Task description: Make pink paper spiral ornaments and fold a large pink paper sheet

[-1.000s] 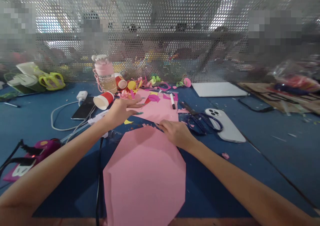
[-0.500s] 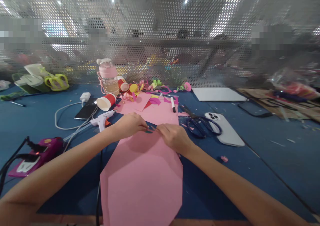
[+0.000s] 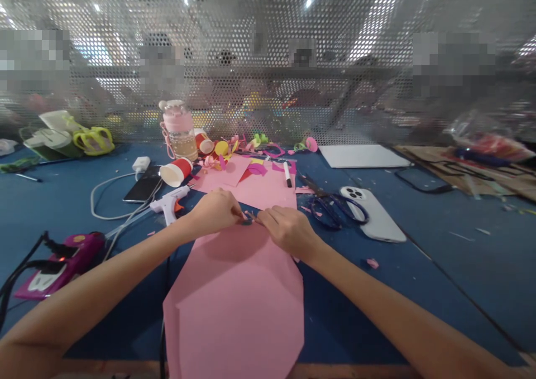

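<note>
**Both hands pinching at the far edge of the pink sheet**

The left hand (image 3: 215, 211) and right hand (image 3: 287, 231) are meeting fingertip to fingertip at the far edge of the large pink paper sheet (image 3: 234, 306), which is lying flat on the blue worktop (image 3: 439, 267). Each grip is narrow, pinching a small dark scrap (image 3: 248, 221) between them. A white glue gun (image 3: 170, 206) is lying just left; dark scissors (image 3: 330, 206) and a white phone (image 3: 372, 220) are lying to the right.

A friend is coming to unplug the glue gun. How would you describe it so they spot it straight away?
On the blue table, look left of the left hand, just below the tipped red paper cup. The glue gun is the small white pistol shape with an orange trigger, unlike the black phone beside it.
</note>
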Demonstrator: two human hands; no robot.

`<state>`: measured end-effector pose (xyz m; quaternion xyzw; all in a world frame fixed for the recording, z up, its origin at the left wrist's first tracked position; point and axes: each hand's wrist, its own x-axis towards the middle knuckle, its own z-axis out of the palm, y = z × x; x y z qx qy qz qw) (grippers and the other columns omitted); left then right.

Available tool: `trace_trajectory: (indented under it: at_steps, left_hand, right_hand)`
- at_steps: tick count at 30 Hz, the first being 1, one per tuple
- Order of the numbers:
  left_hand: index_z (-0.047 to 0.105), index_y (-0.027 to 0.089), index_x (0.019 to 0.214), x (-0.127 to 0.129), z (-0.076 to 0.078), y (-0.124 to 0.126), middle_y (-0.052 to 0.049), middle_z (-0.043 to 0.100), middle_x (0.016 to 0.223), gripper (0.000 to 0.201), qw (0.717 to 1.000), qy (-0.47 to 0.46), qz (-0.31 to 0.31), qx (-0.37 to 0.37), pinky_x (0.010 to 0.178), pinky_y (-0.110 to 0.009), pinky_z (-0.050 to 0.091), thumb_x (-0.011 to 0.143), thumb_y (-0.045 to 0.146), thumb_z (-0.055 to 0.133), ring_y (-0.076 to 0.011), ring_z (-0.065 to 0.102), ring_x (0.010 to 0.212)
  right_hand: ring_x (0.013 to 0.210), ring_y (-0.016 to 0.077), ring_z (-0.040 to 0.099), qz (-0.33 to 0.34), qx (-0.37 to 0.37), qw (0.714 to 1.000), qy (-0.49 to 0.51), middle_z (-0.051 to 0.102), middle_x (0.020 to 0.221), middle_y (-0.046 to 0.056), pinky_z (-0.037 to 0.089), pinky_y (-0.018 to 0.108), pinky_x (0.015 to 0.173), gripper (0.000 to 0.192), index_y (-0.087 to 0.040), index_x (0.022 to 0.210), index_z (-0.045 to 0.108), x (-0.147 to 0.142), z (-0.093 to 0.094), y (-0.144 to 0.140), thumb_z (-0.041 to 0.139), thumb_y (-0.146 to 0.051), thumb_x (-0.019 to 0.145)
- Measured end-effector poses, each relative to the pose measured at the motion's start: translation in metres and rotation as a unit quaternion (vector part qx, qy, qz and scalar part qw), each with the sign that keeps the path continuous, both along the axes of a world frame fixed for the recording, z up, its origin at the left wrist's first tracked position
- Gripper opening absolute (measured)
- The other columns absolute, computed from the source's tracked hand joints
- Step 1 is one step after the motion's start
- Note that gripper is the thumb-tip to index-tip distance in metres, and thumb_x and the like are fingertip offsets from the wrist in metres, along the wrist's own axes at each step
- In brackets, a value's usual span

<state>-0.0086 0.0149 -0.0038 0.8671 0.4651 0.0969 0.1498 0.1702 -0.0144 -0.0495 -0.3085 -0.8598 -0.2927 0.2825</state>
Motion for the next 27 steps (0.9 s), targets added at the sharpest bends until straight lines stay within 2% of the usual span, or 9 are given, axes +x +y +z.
trace_trajectory:
  at_steps: [10, 16, 27]
  left_hand:
    - [0.072, 0.016, 0.063, -0.0025, 0.0018, 0.0008, -0.002, 0.063, 0.049, 0.014, 0.999, -0.014, 0.017, -0.044, 0.045, -0.020, 0.031, 0.062, 0.027, 0.063, -0.0108, 0.049, 0.047]
    - [0.072, 0.017, 0.064, -0.0026, 0.0043, 0.0011, -0.002, 0.066, 0.054, 0.015, 0.998, -0.011, 0.012, -0.063, 0.045, -0.020, 0.032, 0.060, 0.030, 0.066, -0.0103, 0.051, 0.047]
    - [0.071, 0.019, 0.062, -0.0011, 0.0046, -0.0012, 0.001, 0.067, 0.057, 0.007, 0.997, -0.030, -0.002, -0.077, 0.049, -0.018, 0.037, 0.058, 0.021, 0.066, -0.0114, 0.058, 0.053]
  right_hand:
    - [0.053, 0.0135, 0.041, 0.011, 0.002, 1.000, 0.000, 0.048, 0.050, 0.000, 0.026, 0.026, 0.050, 0.022, -0.016, 0.064, 0.054, -0.0005, 0.0019, -0.0014, 0.046, -0.014, 0.084]
    - [0.054, 0.0133, 0.041, 0.024, -0.022, 0.999, 0.013, 0.050, 0.052, 0.000, 0.026, 0.026, 0.052, 0.020, -0.015, 0.066, 0.055, -0.0004, -0.0006, -0.0004, 0.046, -0.016, 0.084]
    - [0.055, 0.0136, 0.042, 0.040, -0.062, 0.996, 0.052, 0.049, 0.052, 0.001, 0.028, 0.025, 0.052, 0.026, -0.016, 0.061, 0.054, -0.0031, -0.0060, -0.0004, 0.042, -0.014, 0.085]
